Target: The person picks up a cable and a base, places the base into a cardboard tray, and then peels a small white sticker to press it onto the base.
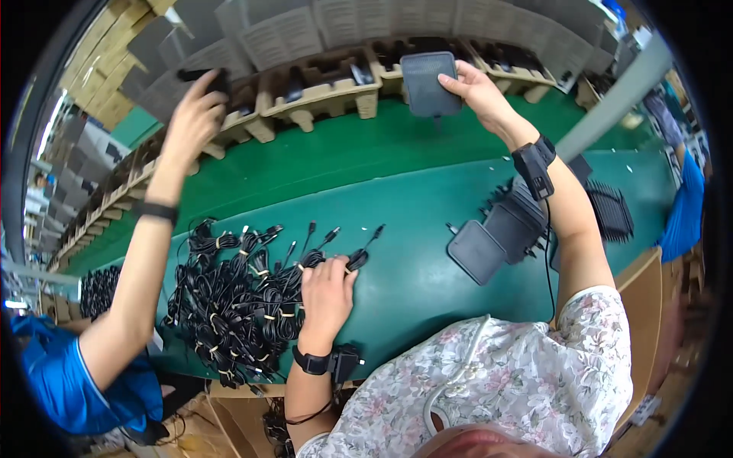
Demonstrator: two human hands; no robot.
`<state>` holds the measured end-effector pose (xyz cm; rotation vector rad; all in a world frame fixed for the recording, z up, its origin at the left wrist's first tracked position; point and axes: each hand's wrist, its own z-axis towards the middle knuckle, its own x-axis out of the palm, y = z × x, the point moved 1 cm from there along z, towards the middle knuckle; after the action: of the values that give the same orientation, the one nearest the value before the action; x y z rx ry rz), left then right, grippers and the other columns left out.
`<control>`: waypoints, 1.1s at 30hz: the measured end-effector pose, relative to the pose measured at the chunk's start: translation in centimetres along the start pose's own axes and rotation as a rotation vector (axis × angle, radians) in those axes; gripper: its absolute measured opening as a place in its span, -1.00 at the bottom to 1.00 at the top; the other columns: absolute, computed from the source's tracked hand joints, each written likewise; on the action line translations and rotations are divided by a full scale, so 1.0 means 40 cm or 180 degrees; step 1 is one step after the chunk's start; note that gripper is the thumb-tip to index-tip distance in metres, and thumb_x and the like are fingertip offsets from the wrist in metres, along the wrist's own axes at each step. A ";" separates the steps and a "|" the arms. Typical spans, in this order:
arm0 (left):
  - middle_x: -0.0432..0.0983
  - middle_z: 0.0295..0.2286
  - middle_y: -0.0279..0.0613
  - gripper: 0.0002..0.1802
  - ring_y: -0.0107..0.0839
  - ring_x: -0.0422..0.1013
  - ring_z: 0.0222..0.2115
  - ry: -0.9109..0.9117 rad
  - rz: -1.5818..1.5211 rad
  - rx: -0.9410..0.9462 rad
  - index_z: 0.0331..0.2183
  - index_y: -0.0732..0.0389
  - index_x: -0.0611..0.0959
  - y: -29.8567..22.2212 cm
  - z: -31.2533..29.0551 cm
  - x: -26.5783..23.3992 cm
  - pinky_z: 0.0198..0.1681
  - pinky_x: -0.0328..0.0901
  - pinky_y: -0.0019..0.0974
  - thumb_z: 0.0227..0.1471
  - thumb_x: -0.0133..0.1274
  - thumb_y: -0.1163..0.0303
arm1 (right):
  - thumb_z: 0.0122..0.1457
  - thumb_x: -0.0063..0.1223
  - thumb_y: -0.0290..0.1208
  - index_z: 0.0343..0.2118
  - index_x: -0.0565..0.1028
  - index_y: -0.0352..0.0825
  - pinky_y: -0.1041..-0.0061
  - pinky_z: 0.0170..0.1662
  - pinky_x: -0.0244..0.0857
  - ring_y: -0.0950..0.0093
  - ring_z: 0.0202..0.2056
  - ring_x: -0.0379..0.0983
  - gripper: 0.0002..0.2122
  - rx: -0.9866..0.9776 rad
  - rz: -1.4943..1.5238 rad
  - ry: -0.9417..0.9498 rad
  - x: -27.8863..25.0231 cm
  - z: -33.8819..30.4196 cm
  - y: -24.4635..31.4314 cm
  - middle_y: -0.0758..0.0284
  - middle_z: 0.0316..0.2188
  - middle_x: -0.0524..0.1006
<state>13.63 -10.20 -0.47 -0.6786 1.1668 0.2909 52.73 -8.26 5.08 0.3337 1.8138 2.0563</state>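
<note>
Reaching in from the far left, a co-worker's hand (195, 114) touches the cardboard trays (328, 95). My left hand (327, 286) presses on a bundled cable (353, 259) beside the cable pile (229, 305), near me. My right hand (477, 88) grips a dark flat adapter (424, 82) far out; more adapters (496, 237) lie right.

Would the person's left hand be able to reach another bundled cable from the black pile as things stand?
Probably yes: the left hand already rests on the right edge of the pile of bundled cables on the green table, with nothing lying between them.
</note>
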 end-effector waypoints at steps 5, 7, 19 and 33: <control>0.49 -0.45 -0.16 -0.76 -0.19 0.40 -0.43 -0.0088 -0.0421 -0.0034 -0.35 0.20 0.50 0.000 -0.013 -0.003 -0.35 0.18 -0.24 -0.13 0.15 0.39 | 0.16 0.01 -0.35 -0.07 0.37 -0.32 0.60 -0.20 0.25 0.64 -0.27 0.37 -0.71 -0.0186 0.0174 -0.0377 0.062 0.152 0.014 0.44 -0.30 0.49; 0.49 -0.44 -0.16 -0.76 -0.20 0.41 -0.43 -0.0071 -0.0486 -0.0061 -0.35 0.20 0.50 0.001 -0.016 -0.004 -0.35 0.18 -0.24 -0.13 0.15 0.38 | 0.12 0.06 -0.40 -0.10 0.38 -0.41 0.58 -0.17 0.26 0.57 -0.24 0.39 -0.69 -0.0194 0.0040 -0.0504 0.102 0.205 0.018 0.33 -0.27 0.51; 0.46 -0.48 -0.22 -0.76 -0.28 0.39 -0.45 -0.0183 -0.0518 -0.0016 -0.35 0.20 0.52 -0.007 -0.020 -0.004 -0.39 0.16 -0.27 -0.13 0.14 0.36 | 0.09 0.06 -0.22 -0.01 0.34 -0.38 0.37 -0.02 0.21 0.23 -0.11 0.38 -0.54 -0.0437 -0.2668 -0.0472 0.260 0.399 -0.104 0.10 -0.17 0.46; 0.44 -0.46 -0.19 -0.76 -0.30 0.40 -0.46 -0.0914 -0.1189 -0.0180 -0.34 0.25 0.55 -0.026 0.010 -0.016 -0.40 0.30 -0.31 -0.14 0.17 0.45 | 0.14 -0.05 -0.14 -0.04 0.33 -0.38 0.25 -0.15 0.28 0.15 -0.26 0.42 -0.56 -0.2028 -0.1973 0.2989 0.411 -0.217 0.062 0.07 -0.27 0.48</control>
<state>14.26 -10.65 0.54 -0.8583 0.7430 0.1002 34.01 -9.27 5.18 -1.3699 1.2148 2.2639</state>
